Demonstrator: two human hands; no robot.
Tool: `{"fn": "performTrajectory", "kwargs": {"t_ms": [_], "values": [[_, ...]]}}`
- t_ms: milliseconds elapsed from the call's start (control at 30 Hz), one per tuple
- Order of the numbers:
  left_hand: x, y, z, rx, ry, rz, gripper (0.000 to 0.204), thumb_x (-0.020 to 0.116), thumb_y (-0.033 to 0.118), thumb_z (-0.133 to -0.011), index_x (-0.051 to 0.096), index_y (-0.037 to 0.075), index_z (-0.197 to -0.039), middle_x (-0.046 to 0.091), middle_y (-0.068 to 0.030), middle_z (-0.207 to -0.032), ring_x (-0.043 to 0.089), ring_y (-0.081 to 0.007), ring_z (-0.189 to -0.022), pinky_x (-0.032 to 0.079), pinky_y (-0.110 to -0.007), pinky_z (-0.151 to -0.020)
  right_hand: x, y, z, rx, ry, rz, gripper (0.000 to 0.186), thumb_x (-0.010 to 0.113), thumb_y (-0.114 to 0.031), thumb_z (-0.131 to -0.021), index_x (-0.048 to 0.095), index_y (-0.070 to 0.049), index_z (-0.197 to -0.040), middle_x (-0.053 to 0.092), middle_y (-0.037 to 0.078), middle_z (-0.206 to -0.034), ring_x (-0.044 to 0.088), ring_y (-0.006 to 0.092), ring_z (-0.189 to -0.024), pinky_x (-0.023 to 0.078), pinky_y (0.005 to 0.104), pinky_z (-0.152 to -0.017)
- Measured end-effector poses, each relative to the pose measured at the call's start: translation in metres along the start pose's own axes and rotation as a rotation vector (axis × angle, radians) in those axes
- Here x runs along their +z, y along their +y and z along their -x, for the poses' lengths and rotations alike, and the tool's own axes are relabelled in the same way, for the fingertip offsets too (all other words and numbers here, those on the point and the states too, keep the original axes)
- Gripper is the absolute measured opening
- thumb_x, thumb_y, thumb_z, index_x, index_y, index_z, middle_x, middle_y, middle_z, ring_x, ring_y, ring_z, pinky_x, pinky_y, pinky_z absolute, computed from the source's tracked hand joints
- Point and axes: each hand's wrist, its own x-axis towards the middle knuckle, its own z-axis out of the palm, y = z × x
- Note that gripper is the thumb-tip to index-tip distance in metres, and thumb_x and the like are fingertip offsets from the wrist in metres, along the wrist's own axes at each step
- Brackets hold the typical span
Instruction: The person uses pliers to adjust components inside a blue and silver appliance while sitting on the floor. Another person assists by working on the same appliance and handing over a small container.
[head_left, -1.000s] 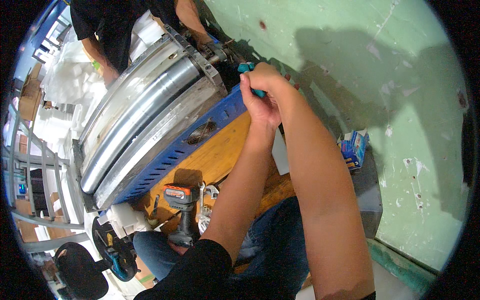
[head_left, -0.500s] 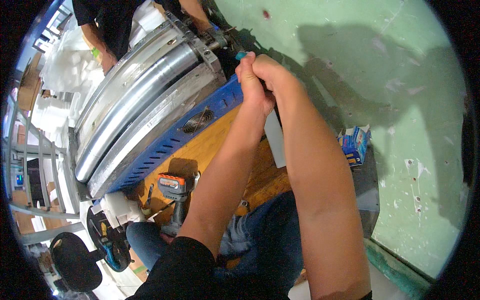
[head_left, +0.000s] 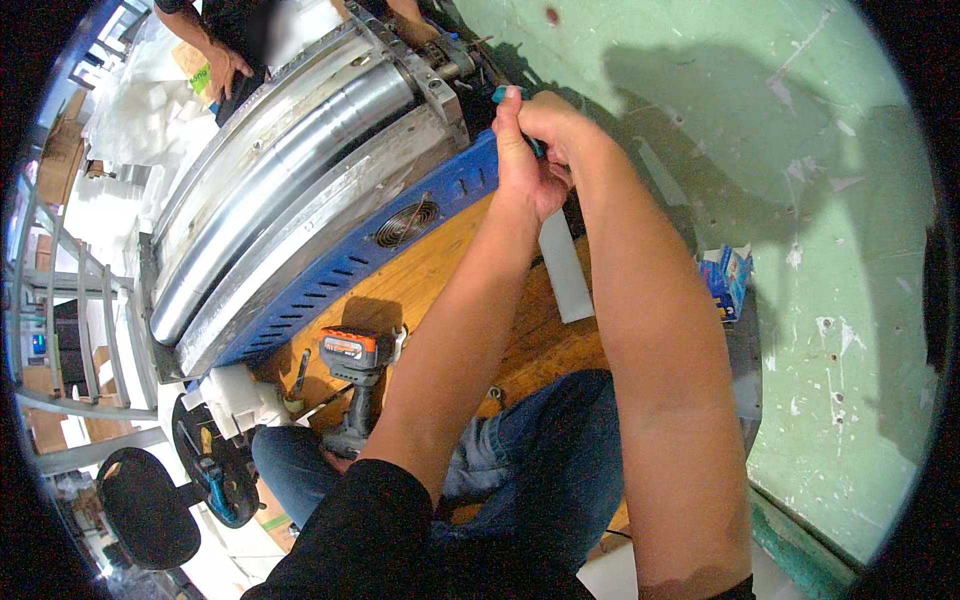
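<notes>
My left hand and my right hand are closed together beside the end of a long metal roller machine. Between them is a tool with a teal handle; a bit of teal shows above the left thumb and more below the fingers. The fingers hide the rest, so I cannot tell its exact kind. Just left of my hands is the machine's metal end block. A polished steel roller runs from there towards the lower left, above a blue panel with slots and a round fan grille.
A cordless drill with an orange-topped battery rests on the wooden surface by my left forearm. A grey-white strip lies below my hands. Right of my arm is a blue box near a scuffed green surface. Across the machine, another person's hand shows.
The view has shifted slightly, and my joined hands appear a little higher and further right. More teal shows between them. The other person's hand has lifted from the machine's edge towards their body.
</notes>
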Motion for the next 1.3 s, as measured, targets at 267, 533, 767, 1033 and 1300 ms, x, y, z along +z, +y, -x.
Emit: {"fn": "performTrajectory", "kwargs": {"t_ms": [267, 533, 767, 1033, 1300], "values": [[-0.001, -0.014, -0.005, 0.064, -0.142, 0.036, 0.099, 0.067, 0.089, -0.068, 0.059, 0.011, -0.129, 0.065, -0.0122, -0.123, 0.062, -0.0328, -0.113, 0.047, -0.050, -0.104, -0.004, 0.006, -0.005, 0.024, 0.083, -0.049, 0.070, 0.072, -0.044, -0.088, 0.062, 0.010, -0.130, 0.067, 0.024, -0.131, 0.067, 0.0355, -0.117, 0.053, 0.0500, -0.094], [0.019, -0.019, -0.005, 0.096, -0.028, 0.022, 0.067, 0.070, 0.065, -0.078, 0.050, 0.023, -0.126, 0.058, -0.0065, -0.119, 0.062, -0.0249, -0.100, 0.052, -0.041, -0.074, -0.016, 0.013, -0.001, 0.047, 0.008, -0.067, 0.049, 0.070, -0.044, -0.088, 0.068, -0.002, -0.112, 0.069, 0.016, -0.114, 0.065, 0.0292, -0.097, 0.050, 0.0464, -0.077], [0.024, -0.008, -0.010, 0.136, -0.017, -0.016, 0.065, 0.067, 0.064, -0.079, 0.049, 0.021, -0.125, 0.057, -0.0087, -0.121, 0.061, -0.0270, -0.102, 0.051, -0.045, -0.069, -0.015, -0.002, 0.017, 0.097, -0.105, -0.103, 0.030, 0.061, -0.054, -0.089, 0.067, -0.025, -0.082, 0.066, -0.002, -0.084, 0.058, 0.0194, -0.075, 0.041, 0.0418, -0.061], [0.035, -0.008, 0.002, 0.184, 0.050, -0.051, 0.067, 0.064, 0.068, -0.080, 0.058, 0.016, -0.122, 0.065, -0.0122, -0.115, 0.062, -0.0323, -0.109, 0.050, -0.049, -0.093, -0.014, -0.004, 0.021, 0.122, -0.149, -0.114, 0.031, 0.060, -0.054, -0.089, 0.064, -0.026, -0.077, 0.065, -0.005, -0.078, 0.058, 0.0189, -0.070, 0.041, 0.0421, -0.059], [0.035, -0.005, 0.009, 0.156, 0.028, -0.075, 0.070, 0.066, 0.069, -0.079, 0.054, 0.019, -0.126, 0.063, -0.0128, -0.117, 0.062, -0.0343, -0.110, 0.050, -0.050, -0.095, -0.023, 0.002, 0.008, 0.061, -0.252, -0.263, 0.036, 0.069, -0.039, -0.092, 0.070, -0.005, -0.104, 0.073, 0.014, -0.097, 0.067, 0.0298, -0.080, 0.051, 0.0530, -0.069]]}}
